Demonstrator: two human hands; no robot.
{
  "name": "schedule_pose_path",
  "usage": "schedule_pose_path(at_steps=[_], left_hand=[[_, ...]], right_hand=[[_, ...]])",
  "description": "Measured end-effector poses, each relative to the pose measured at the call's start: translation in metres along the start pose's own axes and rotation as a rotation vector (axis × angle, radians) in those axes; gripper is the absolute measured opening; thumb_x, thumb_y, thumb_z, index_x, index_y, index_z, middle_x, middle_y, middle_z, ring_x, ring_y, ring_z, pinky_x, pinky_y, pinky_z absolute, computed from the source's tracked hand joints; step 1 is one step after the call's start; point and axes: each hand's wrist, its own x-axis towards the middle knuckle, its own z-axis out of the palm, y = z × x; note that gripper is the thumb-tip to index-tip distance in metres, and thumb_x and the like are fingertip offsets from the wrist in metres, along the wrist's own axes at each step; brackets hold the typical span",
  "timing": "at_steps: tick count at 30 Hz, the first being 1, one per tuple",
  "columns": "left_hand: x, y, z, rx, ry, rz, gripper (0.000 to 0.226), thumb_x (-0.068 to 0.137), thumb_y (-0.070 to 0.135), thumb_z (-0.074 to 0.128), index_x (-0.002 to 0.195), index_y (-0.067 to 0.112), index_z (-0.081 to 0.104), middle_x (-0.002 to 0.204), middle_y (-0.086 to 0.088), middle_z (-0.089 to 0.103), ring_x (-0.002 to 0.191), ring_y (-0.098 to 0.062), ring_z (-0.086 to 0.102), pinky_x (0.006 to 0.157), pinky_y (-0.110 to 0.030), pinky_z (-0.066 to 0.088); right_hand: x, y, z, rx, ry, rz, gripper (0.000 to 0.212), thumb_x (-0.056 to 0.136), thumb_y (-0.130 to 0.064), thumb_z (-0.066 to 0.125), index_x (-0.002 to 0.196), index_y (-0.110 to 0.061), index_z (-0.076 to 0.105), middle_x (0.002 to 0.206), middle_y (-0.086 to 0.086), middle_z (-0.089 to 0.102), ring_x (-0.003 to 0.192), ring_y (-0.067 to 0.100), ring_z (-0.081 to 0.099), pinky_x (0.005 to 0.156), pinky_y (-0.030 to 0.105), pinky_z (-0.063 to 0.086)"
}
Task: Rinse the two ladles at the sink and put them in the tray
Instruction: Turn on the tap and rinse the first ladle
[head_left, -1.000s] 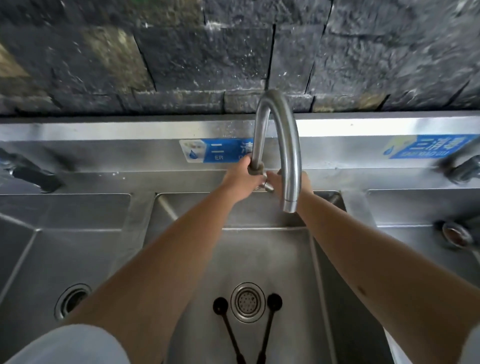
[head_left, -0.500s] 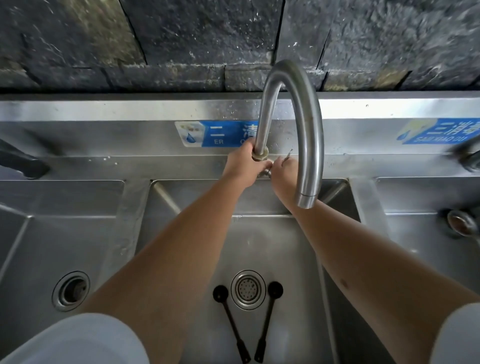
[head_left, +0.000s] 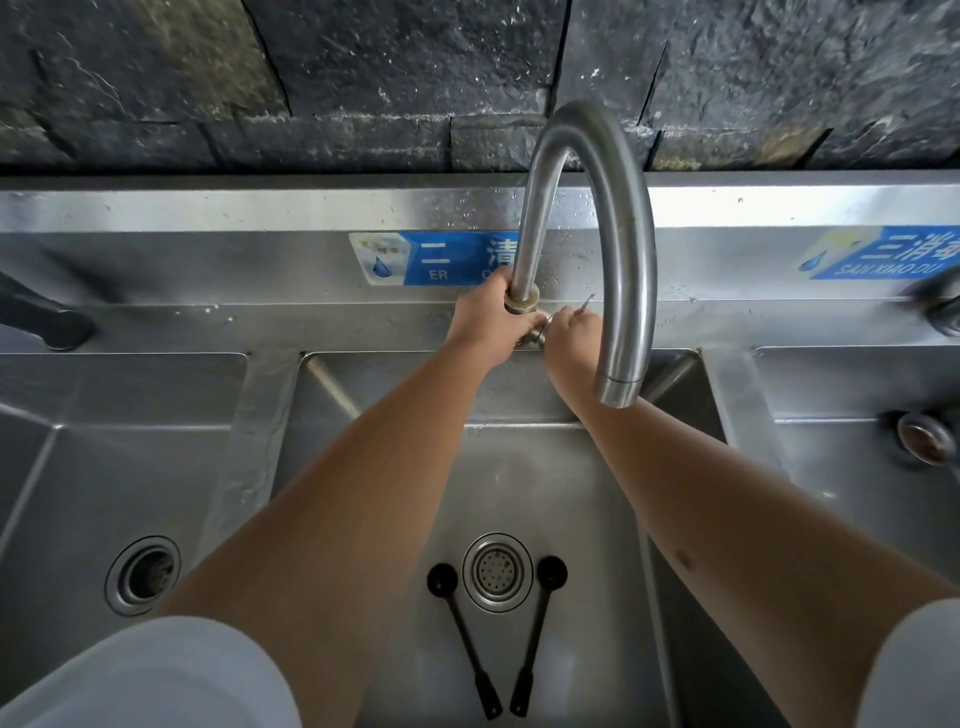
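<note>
Fingers (head_left: 488, 312) of both hands clamp the faucet (head_left: 628, 249) base; two black ladles (head_left: 462, 639) lie below.

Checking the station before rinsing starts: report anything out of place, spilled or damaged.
Nothing stands out. Both black ladles lie handles-together in the middle basin, bowls flanking the drain strainer. The left hand grips the faucet base; the right hand is at its valve. No water runs.

Blue sticker (head_left: 441, 258) reads "二 清, ER"; another (head_left: 883, 253) "SAN XIAO DU".
</note>
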Motion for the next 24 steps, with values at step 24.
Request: schedule_pose_path(at_steps=[24], left_hand=[[-0.0012,-0.0028,0.0023,-0.052,0.009,-0.029,0.028,0.079,0.028,0.075,0.101,0.032,0.058,0.080,0.015,0.061,0.075,0.003,0.055,0.062,-0.016,0.041]], right_hand=[[-0.0065,-0.0025,0.0008,0.067,-0.011,0.005,0.025,0.067,-0.038,0.031,0.064,-0.021,0.048,0.062,-0.001,0.053,0.058,0.019,0.056,0.051,0.031,0.043]])
